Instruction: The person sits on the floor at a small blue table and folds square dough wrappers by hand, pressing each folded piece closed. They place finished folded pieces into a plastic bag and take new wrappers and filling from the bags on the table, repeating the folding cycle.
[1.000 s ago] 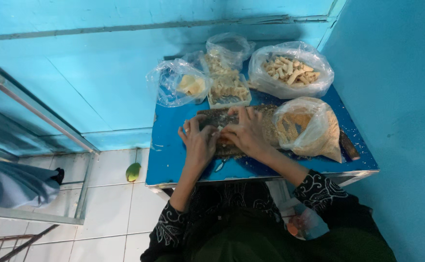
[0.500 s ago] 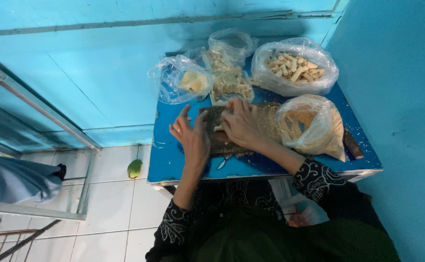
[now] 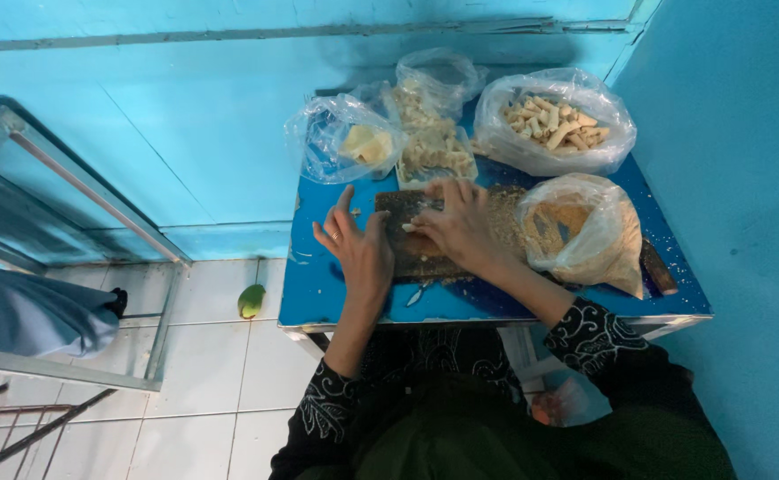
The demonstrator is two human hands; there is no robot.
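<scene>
I sit at the near edge of a small blue desk (image 3: 336, 298). My left hand (image 3: 358, 244) lies flat and loose near the left end of a dark wooden board (image 3: 412, 236), with its fingers spread and nothing in it. My right hand (image 3: 461, 222) rests on the middle of the board. Its fingers are curled on a small pale piece (image 3: 410, 228) of food and press it into dry brown crumbs (image 3: 505, 222). The board looks rough and old, and the crumbs look like sand.

Just right of the board, by the right edge, a clear crinkly bag of crumbs (image 3: 585, 236) sags open. A dark stick-like thing (image 3: 658, 267) lies near the right corner; I cannot tell what it is.

At the far edge stand more shiny plastic bags. The far right bag of rolls (image 3: 554, 120) holds many short pale sticks, so I think a good part of the work is done. The clear tub (image 3: 434, 156) in the middle holds soft pale bits, and the far left bag (image 3: 345, 138) has yellowish lumps, so I think there is more left to coat.

Down on the white tile floor (image 3: 212, 356), left of the desk, lies a small green fruit (image 3: 251, 300).
</scene>
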